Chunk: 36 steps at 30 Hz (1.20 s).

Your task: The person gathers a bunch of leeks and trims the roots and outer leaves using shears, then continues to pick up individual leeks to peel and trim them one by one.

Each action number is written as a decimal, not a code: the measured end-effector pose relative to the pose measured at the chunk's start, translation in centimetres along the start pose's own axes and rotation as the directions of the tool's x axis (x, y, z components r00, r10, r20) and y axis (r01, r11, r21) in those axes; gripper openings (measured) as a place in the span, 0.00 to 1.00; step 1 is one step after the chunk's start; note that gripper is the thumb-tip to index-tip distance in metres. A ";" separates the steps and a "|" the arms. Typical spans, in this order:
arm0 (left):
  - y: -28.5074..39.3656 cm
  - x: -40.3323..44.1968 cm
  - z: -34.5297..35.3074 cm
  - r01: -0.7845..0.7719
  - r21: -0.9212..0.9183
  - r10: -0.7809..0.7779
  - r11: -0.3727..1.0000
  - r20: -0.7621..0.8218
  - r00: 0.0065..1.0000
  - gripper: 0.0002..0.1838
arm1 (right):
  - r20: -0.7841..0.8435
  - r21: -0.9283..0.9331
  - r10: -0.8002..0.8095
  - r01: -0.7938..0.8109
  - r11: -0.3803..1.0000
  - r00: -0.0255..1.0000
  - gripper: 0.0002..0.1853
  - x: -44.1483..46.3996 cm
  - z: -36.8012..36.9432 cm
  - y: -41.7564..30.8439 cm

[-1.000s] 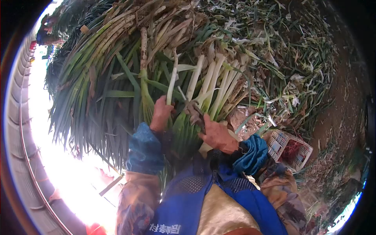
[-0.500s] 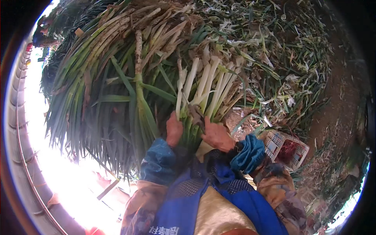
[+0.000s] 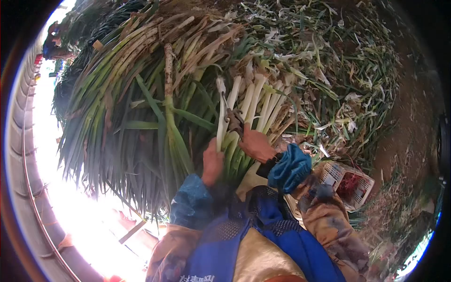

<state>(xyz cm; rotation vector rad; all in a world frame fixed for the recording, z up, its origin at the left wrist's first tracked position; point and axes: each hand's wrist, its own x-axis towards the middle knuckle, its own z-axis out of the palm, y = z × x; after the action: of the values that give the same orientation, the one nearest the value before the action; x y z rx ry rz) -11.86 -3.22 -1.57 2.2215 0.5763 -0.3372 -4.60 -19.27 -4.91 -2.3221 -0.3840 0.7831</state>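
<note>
My left hand (image 3: 213, 162) is closed around the lower part of a pale green onion stalk (image 3: 221, 120), whose white end points up. Close by on the right, my right hand (image 3: 257, 144) grips a brown, rusty-looking tool (image 3: 234, 121), and its thin tip reaches the stalk's side. Under and beside the tool lie several peeled stalks (image 3: 254, 99) with white ends up and green leaves toward my body. Left of my hands is a large heap of unpeeled onions (image 3: 117, 117) with long dark leaves. One thick stalk (image 3: 168, 70) with a dirty brown end lies on it.
Leaf scraps (image 3: 329, 61) cover the ground at the upper right. A white plastic basket (image 3: 368, 191) holding red strings stands to the right of my right sleeve. Brown soil (image 3: 394, 145) shows farther right. A person (image 3: 52, 41) is partly visible at the far upper left.
My left hand moved right, bringing its stalk beside the peeled ones. My right hand and the tool moved up slightly, and the tool's tip now meets the stalk near its white end.
</note>
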 end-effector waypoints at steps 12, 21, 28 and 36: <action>-3.0 0.0 3.9 -0.059 -0.088 0.070 0.994 0.124 0.990 0.28 | 0.010 -0.066 0.092 -0.092 0.994 0.996 0.25 -2.2 0.1 2.8; -4.3 0.2 3.8 0.080 -0.262 -0.026 0.962 0.205 0.978 0.28 | 0.018 -0.183 0.085 -0.081 0.980 0.996 0.26 -0.2 -0.9 2.3; -2.6 0.3 2.7 0.286 -0.314 -0.199 0.905 0.281 0.939 0.25 | -0.027 -0.161 0.096 -0.099 0.982 0.995 0.28 0.6 -0.1 2.9; -2.9 0.5 2.1 0.384 -0.485 -0.214 0.786 0.370 0.904 0.20 | 0.008 -0.165 0.036 -0.034 0.986 0.999 0.24 -1.4 -0.7 3.0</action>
<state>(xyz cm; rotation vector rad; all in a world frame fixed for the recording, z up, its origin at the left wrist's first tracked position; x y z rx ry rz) -13.02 -3.01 -5.03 1.4826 0.7573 -0.5811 -5.03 -22.48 -5.87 -2.4857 -0.4282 0.8089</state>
